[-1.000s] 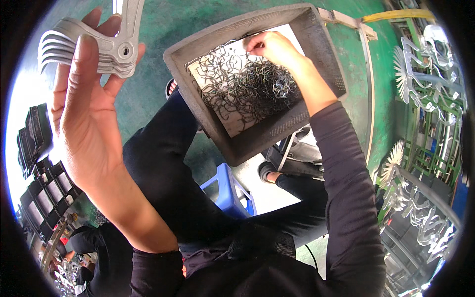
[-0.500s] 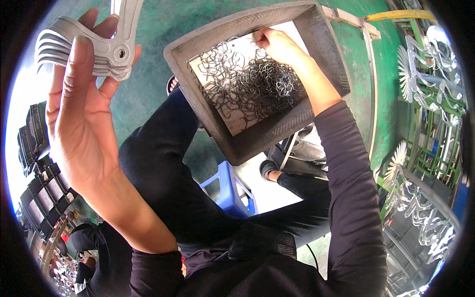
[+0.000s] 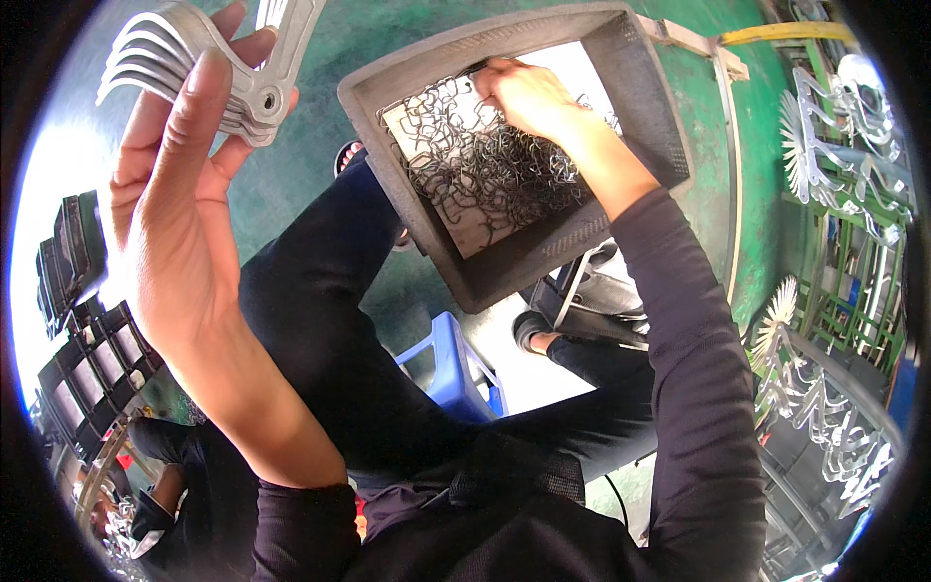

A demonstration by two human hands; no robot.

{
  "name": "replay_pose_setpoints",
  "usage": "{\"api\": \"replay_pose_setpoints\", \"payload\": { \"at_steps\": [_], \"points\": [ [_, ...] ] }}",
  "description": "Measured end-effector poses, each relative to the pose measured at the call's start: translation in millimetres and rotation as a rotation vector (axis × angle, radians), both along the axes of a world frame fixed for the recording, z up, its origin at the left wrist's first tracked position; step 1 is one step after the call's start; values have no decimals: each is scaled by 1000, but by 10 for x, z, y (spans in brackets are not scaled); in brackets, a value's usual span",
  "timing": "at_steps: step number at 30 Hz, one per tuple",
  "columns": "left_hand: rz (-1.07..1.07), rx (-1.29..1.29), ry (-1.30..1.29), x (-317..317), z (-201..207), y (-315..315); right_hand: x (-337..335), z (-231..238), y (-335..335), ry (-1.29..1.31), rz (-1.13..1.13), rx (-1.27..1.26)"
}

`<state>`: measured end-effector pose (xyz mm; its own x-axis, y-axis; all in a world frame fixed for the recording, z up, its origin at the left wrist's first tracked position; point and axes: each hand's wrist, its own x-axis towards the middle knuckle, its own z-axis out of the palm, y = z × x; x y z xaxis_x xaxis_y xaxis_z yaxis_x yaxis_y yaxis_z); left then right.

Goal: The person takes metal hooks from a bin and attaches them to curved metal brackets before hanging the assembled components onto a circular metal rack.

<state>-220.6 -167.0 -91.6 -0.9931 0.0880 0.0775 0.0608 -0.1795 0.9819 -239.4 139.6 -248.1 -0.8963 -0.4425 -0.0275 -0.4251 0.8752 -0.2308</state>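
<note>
My left hand (image 3: 179,252) is raised at the upper left, thumb and fingers closed round a stack of several silver metal brackets (image 3: 189,39), curved at one end and holed at the other. My right hand (image 3: 533,97) reaches into a grey plastic crate (image 3: 543,260), its fingers bent together at the far side of a tangled heap of thin wire hooks (image 3: 504,179). Whatever lies between those fingertips is hidden. Under the hooks is a pale sheet (image 3: 467,233), bare at the crate's far right corner.
A blue plastic stool (image 3: 451,373) stands below the crate, between my legs. Metal parts hang from racks (image 3: 853,388) along the right. Black crates (image 3: 92,364) are stacked at the left, with another person's dark-clothed leg (image 3: 208,485) near them. A yellow bar (image 3: 786,32) runs at the upper right.
My left hand has moved right and slightly up with the brackets. Inside the crate my right hand has shifted left, and the dense heap of hooks looks more spread out.
</note>
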Motion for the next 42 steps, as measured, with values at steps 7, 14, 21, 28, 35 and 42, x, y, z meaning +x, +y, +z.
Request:
{"api": "replay_pose_setpoints", "payload": {
  "at_steps": [7, 14, 21, 28, 35, 42],
  "points": [
    [-95, -22, 48, 255, 151, 155, 559, 410, 294, -305, -506, -662],
    [-317, -159, -18, 873, 245, 365, 1570, 1377, 102, -477, -718, -1201],
    [-560, -133, -210, 1737, -79, 478, 2240, 1840, -168, -426, -731, -1312],
    [-602, -150, -213, 2061, -80, 595, 2685, 1971, -305, -315, -725, -1450],
    [-625, -180, -187, 2249, -73, 653, 2885, 2016, -365, -313, -769, -1435],
    [-593, -286, -96, 2358, -134, 659, 3006, 1989, -447, -357, -719, -1433]
  ]
}}
